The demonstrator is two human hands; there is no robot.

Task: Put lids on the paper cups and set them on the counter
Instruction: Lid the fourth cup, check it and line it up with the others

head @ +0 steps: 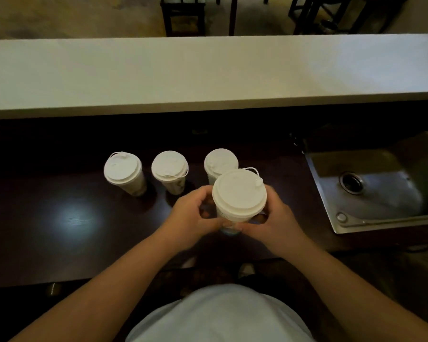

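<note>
From the head camera, both hands meet around one white-lidded paper cup held just above the dark wooden worktop. The left hand curls closed against the cup's left wall, and the right hand wraps its right wall, fingers bent snugly below the rim. I take the two-sided clasp as a way to steady the thin paper wall while the white plastic lid sits on top; the lid looks level and fully seated, though its far edge is hard to judge. Just beyond the hands stand three more capped paper cups in a row: one directly behind the held cup and partly hidden by it, a middle one beyond the left hand, and a last one further left. The gap beside the nearest cup is tight, so setting this one down there would risk a knock. Out past the right hand, a steel sink drops away. Further ahead, the pale raised counter lies bare and wide, with ample room.
</note>
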